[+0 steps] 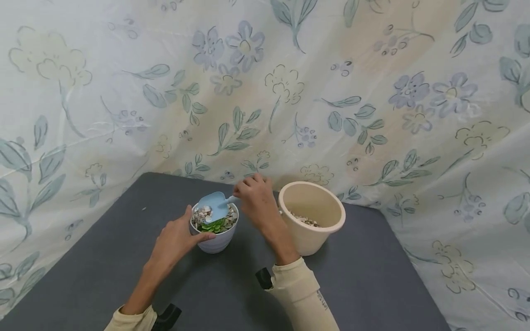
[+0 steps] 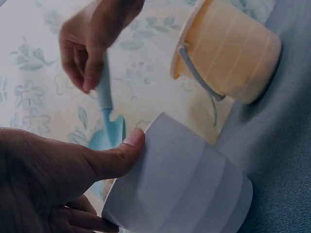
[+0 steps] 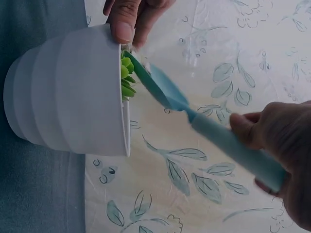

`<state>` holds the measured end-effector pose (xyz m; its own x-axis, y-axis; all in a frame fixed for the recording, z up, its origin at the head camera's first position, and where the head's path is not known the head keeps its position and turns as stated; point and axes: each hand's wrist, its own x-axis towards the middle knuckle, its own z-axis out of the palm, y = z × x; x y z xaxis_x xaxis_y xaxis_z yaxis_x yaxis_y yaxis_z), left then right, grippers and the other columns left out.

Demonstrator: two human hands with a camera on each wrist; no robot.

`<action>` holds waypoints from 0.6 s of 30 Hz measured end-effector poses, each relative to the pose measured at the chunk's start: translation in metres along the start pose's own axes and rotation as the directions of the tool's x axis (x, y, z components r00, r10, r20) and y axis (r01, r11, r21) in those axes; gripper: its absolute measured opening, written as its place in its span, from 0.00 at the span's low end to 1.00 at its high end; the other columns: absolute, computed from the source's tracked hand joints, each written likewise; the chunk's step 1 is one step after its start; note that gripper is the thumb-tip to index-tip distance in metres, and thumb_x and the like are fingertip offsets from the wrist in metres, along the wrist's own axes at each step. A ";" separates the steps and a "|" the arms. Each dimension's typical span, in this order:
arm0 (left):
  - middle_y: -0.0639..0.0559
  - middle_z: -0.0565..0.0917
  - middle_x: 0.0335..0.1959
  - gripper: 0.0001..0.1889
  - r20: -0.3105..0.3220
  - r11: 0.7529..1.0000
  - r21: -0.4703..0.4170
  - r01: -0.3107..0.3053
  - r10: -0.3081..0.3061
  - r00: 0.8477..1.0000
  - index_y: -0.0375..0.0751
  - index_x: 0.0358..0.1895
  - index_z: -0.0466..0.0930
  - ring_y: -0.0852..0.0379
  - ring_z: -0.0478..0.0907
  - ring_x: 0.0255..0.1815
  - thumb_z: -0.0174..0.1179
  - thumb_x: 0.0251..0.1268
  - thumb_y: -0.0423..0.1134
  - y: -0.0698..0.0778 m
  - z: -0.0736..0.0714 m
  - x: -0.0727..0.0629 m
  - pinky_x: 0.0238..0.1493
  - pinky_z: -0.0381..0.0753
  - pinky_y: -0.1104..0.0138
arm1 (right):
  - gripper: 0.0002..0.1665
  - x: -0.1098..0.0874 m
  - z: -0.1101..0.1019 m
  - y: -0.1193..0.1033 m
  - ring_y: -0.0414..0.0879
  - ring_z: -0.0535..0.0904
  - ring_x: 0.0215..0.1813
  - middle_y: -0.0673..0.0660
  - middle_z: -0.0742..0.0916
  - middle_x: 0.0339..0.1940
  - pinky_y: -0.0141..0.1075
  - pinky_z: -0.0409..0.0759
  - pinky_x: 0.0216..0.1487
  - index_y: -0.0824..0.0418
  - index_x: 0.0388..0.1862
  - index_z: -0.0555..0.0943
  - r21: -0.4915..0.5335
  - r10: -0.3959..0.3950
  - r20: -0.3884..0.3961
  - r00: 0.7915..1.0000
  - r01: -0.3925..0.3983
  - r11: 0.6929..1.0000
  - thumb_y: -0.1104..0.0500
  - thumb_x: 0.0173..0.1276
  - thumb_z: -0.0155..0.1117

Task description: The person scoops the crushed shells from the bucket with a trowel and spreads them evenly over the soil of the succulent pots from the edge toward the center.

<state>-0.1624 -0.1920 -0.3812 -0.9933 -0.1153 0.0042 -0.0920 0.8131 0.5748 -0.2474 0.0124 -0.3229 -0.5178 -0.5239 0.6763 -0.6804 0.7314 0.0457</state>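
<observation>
A small blue hand trowel (image 1: 216, 208) is tilted over a white ribbed flowerpot (image 3: 73, 92), its blade at the pot's mouth. My right hand (image 1: 257, 202) grips the trowel's handle (image 3: 238, 150). Inside the pot sit a green succulent (image 1: 213, 226) and small pebbles (image 1: 203, 214), some of them at the blade's edge. My left hand (image 1: 175, 239) holds the pot by its rim, thumb on the near side and fingers on the far side. In the left wrist view the thumb (image 2: 129, 150) presses on the pot's outer wall.
Right of the flowerpot stands a larger cream bucket (image 1: 310, 239) with pebbles (image 1: 305, 220) at its bottom. A grey handle (image 2: 199, 77) hangs on its side. Both containers stand on a dark grey table (image 1: 352, 285). A floral cloth (image 1: 265, 92) hangs behind.
</observation>
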 end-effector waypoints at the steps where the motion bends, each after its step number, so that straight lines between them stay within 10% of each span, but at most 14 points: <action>1: 0.21 0.73 0.71 0.64 -0.001 1.000 -0.002 0.002 -0.002 1.000 0.28 0.84 0.48 0.25 0.81 0.60 0.72 0.58 0.67 0.000 0.000 0.000 0.40 0.84 0.44 | 0.02 0.000 -0.001 0.000 0.48 0.82 0.47 0.48 0.91 0.36 0.47 0.79 0.51 0.54 0.35 0.90 -0.009 -0.026 -0.017 1.000 0.026 1.000 0.58 0.68 0.75; 11: 0.22 0.68 0.74 0.63 0.034 1.000 -0.002 0.027 -0.027 0.999 0.30 0.83 0.51 0.23 0.76 0.67 0.70 0.58 0.70 0.000 -0.002 0.000 0.51 0.83 0.39 | 0.06 -0.006 -0.016 0.007 0.50 0.83 0.52 0.52 0.91 0.40 0.49 0.77 0.64 0.56 0.38 0.90 -0.071 -0.183 -0.176 0.967 0.173 0.982 0.67 0.67 0.72; 18: 0.21 0.67 0.74 0.63 0.043 0.999 0.010 0.038 -0.038 0.998 0.31 0.83 0.52 0.22 0.74 0.68 0.70 0.56 0.71 -0.002 -0.006 0.001 0.52 0.82 0.38 | 0.02 -0.024 -0.062 0.056 0.57 0.82 0.45 0.60 0.91 0.36 0.53 0.73 0.51 0.63 0.35 0.89 -0.013 0.131 -0.329 0.935 -0.144 0.990 0.66 0.67 0.71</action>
<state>-0.1632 -0.1971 -0.3779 -0.9912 -0.1215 -0.0531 -0.1301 0.8138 0.5664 -0.2406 0.0928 -0.2915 -0.4027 -0.2500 0.8805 -0.5923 0.8046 -0.0424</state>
